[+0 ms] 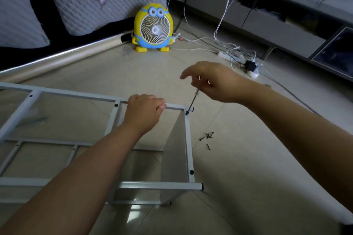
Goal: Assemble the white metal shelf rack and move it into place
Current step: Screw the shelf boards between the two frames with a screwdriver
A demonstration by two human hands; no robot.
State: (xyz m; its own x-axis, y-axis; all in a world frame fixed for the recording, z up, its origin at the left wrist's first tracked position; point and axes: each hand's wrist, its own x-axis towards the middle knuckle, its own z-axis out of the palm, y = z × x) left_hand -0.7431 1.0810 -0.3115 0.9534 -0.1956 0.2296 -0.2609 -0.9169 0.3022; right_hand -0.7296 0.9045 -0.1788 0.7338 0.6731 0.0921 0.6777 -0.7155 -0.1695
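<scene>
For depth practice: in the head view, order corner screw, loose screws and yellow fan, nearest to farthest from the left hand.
1. Corner screw, at the rail end, right of the left hand.
2. Loose screws, floor, right.
3. Yellow fan, far ahead.

1. One wide-angle camera, worn on the person's head, looks forward and steeply down along both forearms to the tiled floor.
2. The view is close: the left hand on the white rack and the right hand with the screwdriver sit near frame centre.
3. Farther off, the lens takes in a yellow fan and a low grey cabinet at the floor's far edge, straight lines bowing toward the frame's borders.
</scene>
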